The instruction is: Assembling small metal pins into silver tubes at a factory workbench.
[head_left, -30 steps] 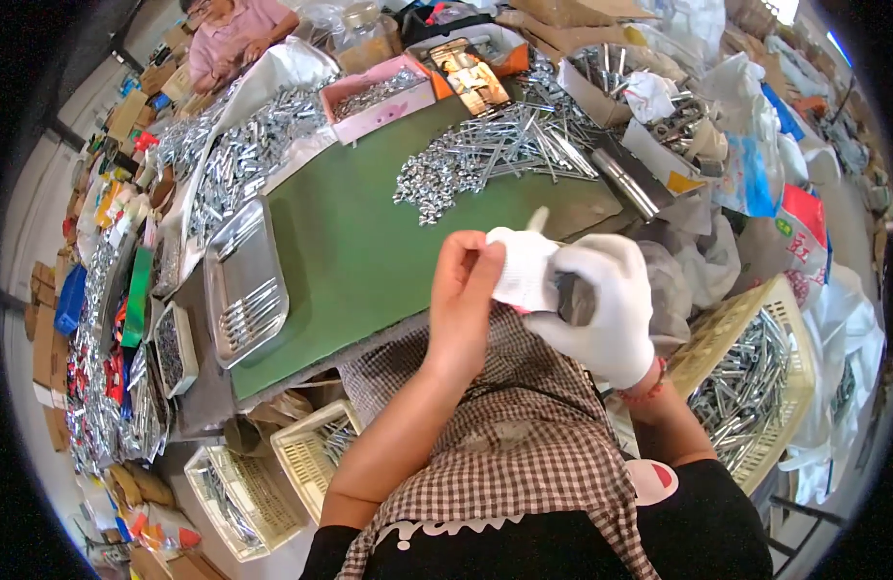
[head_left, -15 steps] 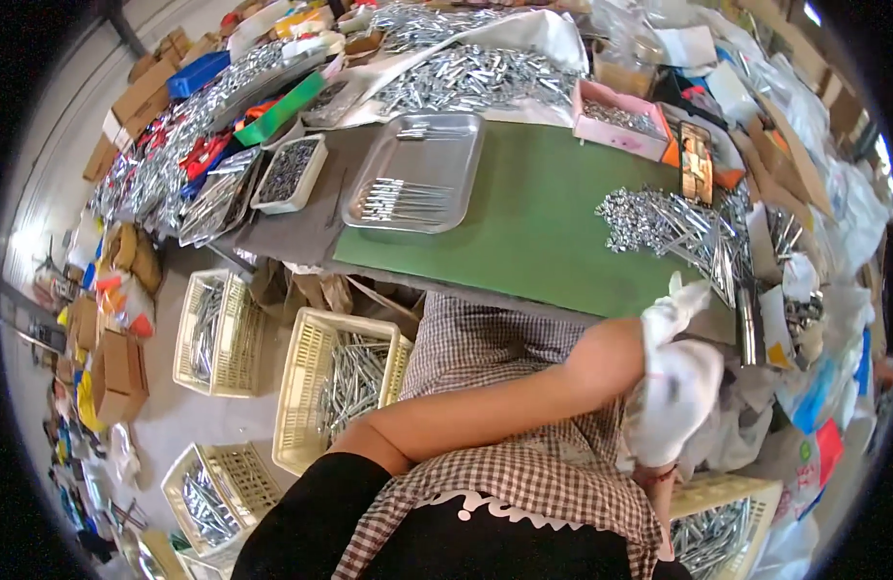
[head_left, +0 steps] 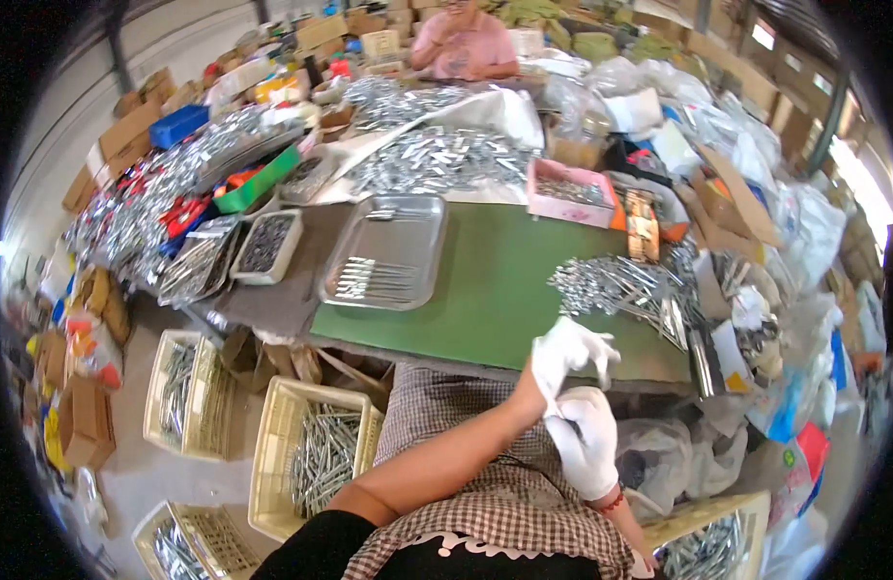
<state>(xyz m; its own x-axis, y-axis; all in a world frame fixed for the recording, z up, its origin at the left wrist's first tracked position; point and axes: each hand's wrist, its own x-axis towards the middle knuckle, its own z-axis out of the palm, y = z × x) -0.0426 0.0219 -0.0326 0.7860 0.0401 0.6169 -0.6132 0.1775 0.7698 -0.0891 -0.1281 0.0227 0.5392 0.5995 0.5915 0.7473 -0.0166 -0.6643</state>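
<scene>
gripping left glove's cuff (head_left: 548, 398): right hand (head_left: 588, 443) | left hand (head_left: 567, 354): loosely spread (both gloved white)

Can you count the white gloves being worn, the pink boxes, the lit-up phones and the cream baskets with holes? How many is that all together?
Worn white gloves: 2
Pink box: 1
Lit-up phone: 1
Cream baskets in view: 4
Total: 8
</scene>
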